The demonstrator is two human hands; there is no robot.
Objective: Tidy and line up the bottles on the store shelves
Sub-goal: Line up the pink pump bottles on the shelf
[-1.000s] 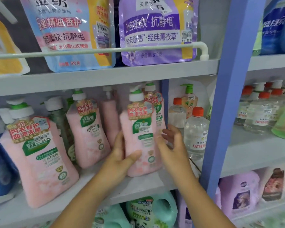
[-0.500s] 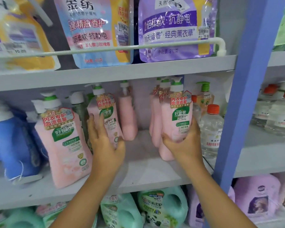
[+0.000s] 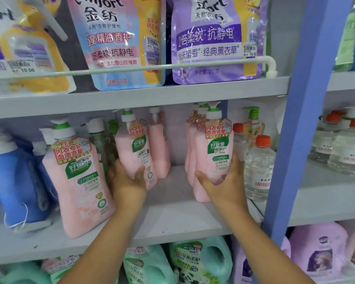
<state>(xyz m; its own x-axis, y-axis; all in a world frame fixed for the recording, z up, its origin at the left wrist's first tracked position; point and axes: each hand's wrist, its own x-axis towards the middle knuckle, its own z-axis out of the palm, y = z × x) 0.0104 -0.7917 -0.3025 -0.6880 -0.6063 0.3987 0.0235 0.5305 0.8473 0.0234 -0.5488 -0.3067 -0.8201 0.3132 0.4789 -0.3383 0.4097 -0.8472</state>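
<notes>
We see the left hand [image 3: 129, 181] wrapped round the lower body of a pink pump bottle [image 3: 134, 148], thumb across its front and fingers curled behind; that bottle stands upright on the middle shelf [image 3: 172, 214], just in front of another pink bottle [image 3: 159, 144]; the right hand [image 3: 223, 181] grips the front pink bottle [image 3: 215, 152] of a row further right, thumb on its left side and fingers curled round its right, the bottle upright on the shelf; bare shelf lies between the two held bottles; a larger pink bottle [image 3: 78, 181] stands near the left, and clear orange-capped bottles [image 3: 258, 167] stand just right of the right hand.
</notes>
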